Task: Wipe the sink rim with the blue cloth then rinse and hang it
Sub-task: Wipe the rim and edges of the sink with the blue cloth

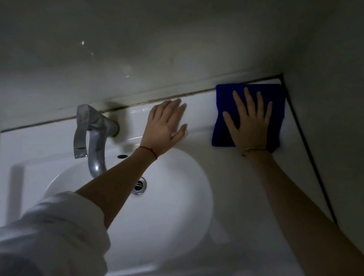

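A folded blue cloth [224, 110] lies flat on the back right corner of the white sink rim [201, 109], close to the side wall. My right hand [248, 120] presses down on the cloth, palm flat and fingers spread. My left hand [165, 127] rests flat on the bare back rim between the tap and the cloth, fingers apart, holding nothing. A white sleeve covers my left forearm, which crosses over the oval basin [173, 211].
A chrome tap [92, 137] stands at the back left, its spout curving down over the basin. A metal drain [139, 185] sits in the basin. Walls close in behind the sink and along the right, with a dark sealant line [308, 157].
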